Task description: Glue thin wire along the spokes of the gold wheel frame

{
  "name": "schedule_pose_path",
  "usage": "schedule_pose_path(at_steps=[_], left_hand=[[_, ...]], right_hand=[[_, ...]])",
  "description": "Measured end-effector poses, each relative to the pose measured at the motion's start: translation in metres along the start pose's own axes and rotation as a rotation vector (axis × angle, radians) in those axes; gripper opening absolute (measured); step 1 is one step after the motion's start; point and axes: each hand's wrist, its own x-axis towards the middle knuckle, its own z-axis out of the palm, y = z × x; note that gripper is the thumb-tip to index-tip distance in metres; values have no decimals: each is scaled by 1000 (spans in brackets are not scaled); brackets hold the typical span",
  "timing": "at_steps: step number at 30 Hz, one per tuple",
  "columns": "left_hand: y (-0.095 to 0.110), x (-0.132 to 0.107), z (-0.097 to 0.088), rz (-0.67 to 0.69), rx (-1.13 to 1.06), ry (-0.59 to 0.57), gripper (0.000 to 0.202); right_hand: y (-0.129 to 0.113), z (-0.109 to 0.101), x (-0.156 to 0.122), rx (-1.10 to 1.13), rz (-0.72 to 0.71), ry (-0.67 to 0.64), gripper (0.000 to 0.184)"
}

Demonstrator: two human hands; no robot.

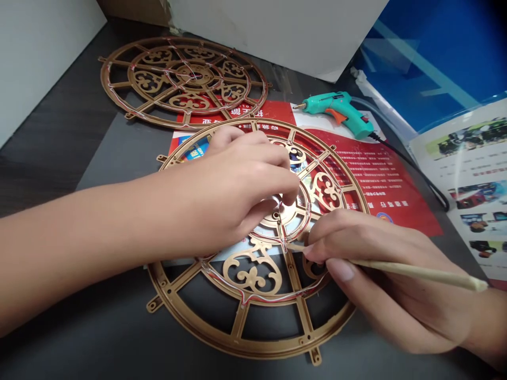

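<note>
A round gold ornamental frame (222,332) with scrollwork and thin red and white wires along its ribs lies on the dark table in front of me. My left hand (237,184) reaches across it, fingers curled and pinching a thin wire near the hub (283,214). My right hand (380,274) grips a thin wooden stick (420,273) like a pen, its tip pressed on a rib just below the hub.
A second gold wired frame (158,79) lies at the back left. A teal glue gun (340,112) with a black cord rests on a red printed leaflet (380,184). A white board stands behind; a blue surface and photo sheet (475,179) lie right.
</note>
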Motion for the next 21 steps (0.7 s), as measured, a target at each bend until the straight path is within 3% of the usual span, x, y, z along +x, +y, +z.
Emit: schedule_pose_path(at_steps=[7,15,21], left_hand=[[-5,1,2,69,64,-96,24],[1,-3,-1,69,77,-119,20],[10,-3,-1,28,95,-81,29]], right_hand=[[1,0,3,16,-41,10,15],[3,3,3,36,-56,40,13],[2,3,3,34,-44,35,14]])
